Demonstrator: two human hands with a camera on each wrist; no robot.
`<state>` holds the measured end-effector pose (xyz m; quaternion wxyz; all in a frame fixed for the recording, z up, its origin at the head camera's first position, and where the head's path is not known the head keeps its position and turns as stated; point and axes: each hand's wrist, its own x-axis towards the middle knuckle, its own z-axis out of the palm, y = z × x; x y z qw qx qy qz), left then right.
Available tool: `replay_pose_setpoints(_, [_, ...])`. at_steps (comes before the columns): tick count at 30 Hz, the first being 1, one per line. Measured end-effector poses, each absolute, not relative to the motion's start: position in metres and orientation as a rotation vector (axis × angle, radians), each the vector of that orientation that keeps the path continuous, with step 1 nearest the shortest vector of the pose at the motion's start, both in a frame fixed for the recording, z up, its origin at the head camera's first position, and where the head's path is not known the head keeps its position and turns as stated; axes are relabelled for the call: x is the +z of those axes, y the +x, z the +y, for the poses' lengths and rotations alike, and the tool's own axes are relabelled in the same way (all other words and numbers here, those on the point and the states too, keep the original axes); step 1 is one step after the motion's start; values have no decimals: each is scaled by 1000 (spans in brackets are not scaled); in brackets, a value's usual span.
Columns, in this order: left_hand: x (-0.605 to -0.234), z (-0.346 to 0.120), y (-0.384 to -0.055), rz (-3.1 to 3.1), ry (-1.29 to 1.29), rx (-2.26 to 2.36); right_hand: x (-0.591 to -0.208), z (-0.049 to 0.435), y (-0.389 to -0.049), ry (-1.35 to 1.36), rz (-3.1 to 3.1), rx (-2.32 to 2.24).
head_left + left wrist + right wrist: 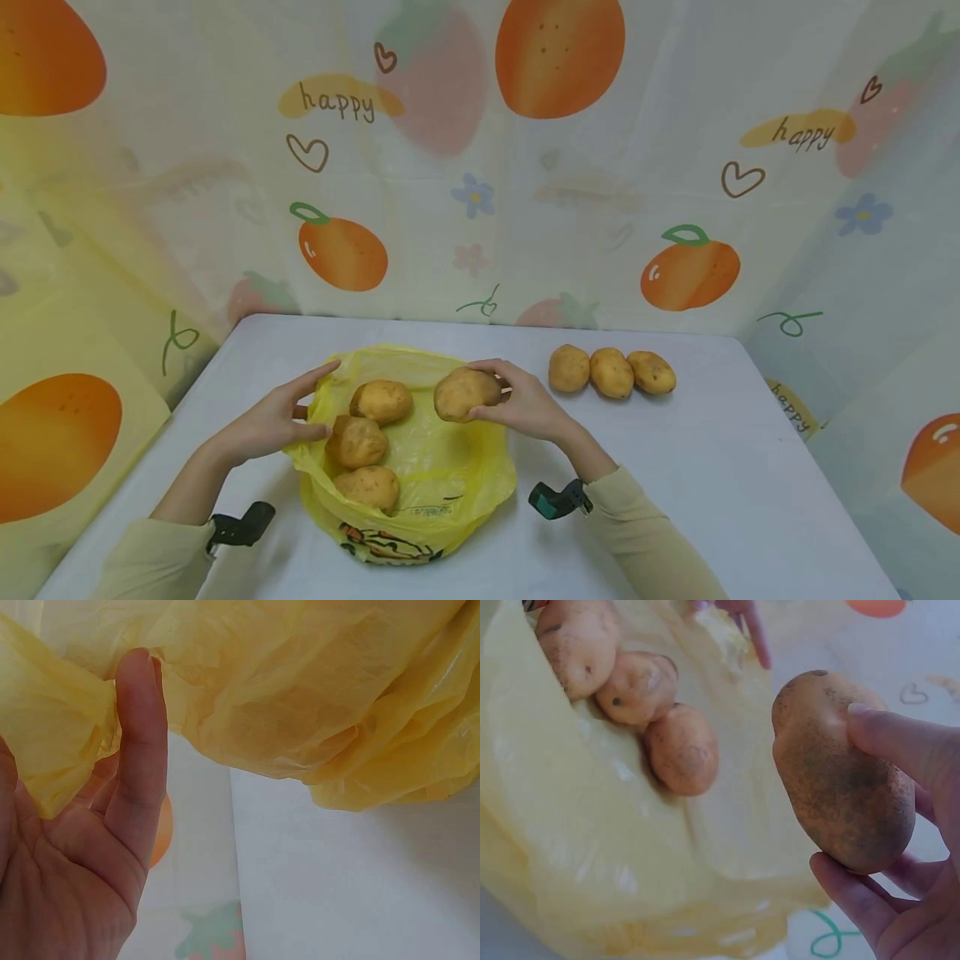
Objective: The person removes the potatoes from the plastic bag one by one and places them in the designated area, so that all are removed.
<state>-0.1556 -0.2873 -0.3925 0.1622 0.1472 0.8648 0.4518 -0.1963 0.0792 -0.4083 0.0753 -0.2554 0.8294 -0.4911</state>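
A yellow plastic bag lies with its mouth spread wide. Three potatoes rest inside along its left side: an upper potato, a middle potato and a lower potato. My left hand holds the bag's left rim, and in the left wrist view the yellow film passes between the thumb and fingers of that hand. My right hand grips another potato over the bag's right part. The right wrist view shows this potato pinched between thumb and fingers, with dark soil on its skin.
Three more potatoes, a left one, a middle one and a right one, sit in a row toward the back right of the white table. A fruit-printed cloth hangs behind the table.
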Motion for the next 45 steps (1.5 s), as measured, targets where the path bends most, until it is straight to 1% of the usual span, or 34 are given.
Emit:
replay_pose_setpoints(7, [-392,-287,-155,2465,416,1287,-412,105,-190,-580,2379,-1611])
replay_pose_setpoints(12, [-392,-286,-156,2446,411,1303,-412,121,-188,-500,2374,-1641])
replay_pose_setpoints(19, [-393,-284,-156,2432,395,1319,-426,140,-188,-459,2454,-1648])
replay_pose_setpoints(29, [-394,-285,-156,2435,397,1314,-445,163,-184,-323,2515,-1604])
replay_pose_setpoints(45, [-394,-285,-155,2427,400,1329,-465,205,-180,-265,2581,-1555])
